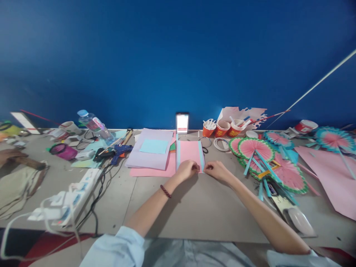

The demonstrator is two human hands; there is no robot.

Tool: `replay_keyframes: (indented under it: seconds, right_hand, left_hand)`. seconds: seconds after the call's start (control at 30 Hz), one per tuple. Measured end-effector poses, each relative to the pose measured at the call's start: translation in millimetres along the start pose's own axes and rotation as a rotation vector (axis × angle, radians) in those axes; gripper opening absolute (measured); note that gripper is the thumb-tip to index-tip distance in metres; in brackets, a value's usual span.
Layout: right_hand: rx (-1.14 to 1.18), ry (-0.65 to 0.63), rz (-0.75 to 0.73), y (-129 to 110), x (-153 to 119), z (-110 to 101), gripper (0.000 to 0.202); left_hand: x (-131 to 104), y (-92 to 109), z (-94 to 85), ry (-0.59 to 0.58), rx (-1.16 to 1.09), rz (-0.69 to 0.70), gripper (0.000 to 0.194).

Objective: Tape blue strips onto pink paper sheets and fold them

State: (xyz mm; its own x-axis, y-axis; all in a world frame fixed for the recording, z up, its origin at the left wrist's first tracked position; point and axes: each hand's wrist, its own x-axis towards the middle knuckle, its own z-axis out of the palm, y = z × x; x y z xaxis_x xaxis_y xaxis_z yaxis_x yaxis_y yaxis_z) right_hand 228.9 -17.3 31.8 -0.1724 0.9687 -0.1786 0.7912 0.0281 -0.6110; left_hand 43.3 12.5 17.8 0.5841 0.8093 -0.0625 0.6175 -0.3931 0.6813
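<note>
Your left hand (190, 167) and your right hand (217, 170) meet, just apart, at the near edge of a pink rectangular paper sheet (189, 150) with light-blue strips down both long sides. It lies flat on the grey tabletop (211, 218) straight in front of you. Your left fingers curl over the sheet near its right-hand strip (200, 154); your right fingers bunch together at that strip's near corner. Whether either hand actually grips the paper, I cannot tell (your own fingers hide the contact).

Left of the sheet, you have lavender paper (147, 159) topped by a small light-blue paper rectangle (154, 146), with a larger pink paper (155, 172) poking out underneath. Just beyond your sheet, a phone with a blurred bright screen (182, 124) stands upright by the blue wall (178, 55). To its right are three red paper cups (221, 130), and farther right lie round pleated pink paper fans with green fringes (256, 150).
</note>
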Motion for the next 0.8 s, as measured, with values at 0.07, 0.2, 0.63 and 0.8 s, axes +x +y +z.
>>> replay_keyframes:
  seconds: [0.07,0.2,0.63,0.8]
  right_hand:
    - [-0.001,-0.001,0.003,0,0,0,0.018]
    - [0.001,-0.021,0.006,-1,2,0,0.017]
    - [-0.027,-0.058,0.024,-5,3,-2,0.019]
    - [-0.017,-0.067,0.018,-4,3,-2,0.017]
  left_hand:
    - [1,0,-0.1,-0.012,-0.005,-0.005,0.015]
    - [4,-1,-0.3,-0.034,-0.011,-0.018,0.014]
    - [12,-5,-3.6,-0.070,-0.038,-0.026,0.011]
    - [11,-5,-4.2,-0.089,-0.028,-0.025,0.011]
